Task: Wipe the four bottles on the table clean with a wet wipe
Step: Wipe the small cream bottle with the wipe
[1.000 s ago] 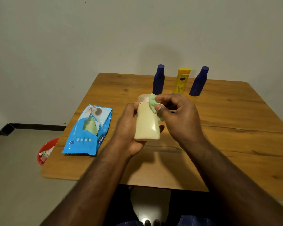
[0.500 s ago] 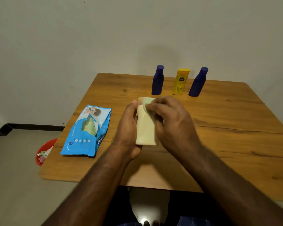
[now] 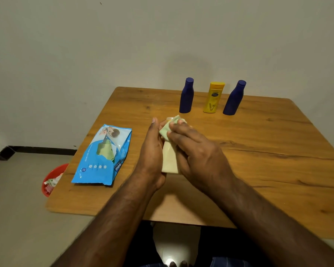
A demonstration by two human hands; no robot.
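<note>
Readable text: "mee" is printed in white on the lower right edge of the blue wipes pack, and a "72" is seen in a small circle near its lower left corner; the other print on the pack is too small to read. A dark oval logo is carried by the yellow bottle under its cap, lettering not legible, with a "V"-like mark lower on the body. No writing is visible on the left blue bottle or the right blue bottle.

The cream bottle is held above the wooden table, between both hands. It is gripped from its left side by the left hand, thumb raised straight beside the neck. The green wet wipe is pressed against the bottle's upper part by the right hand, fingers curled over it.

The three standing bottles are lined up beyond the hands, well apart from them. The pack lies just left of the left hand. A red bin is seen on the floor further left.

Versus 1.0 s ago: the bottle's front is now mostly covered by the right hand, and the wipe is bunched at the cap rather than pinched at the shoulder. Pack and standing bottles are unchanged.
</note>
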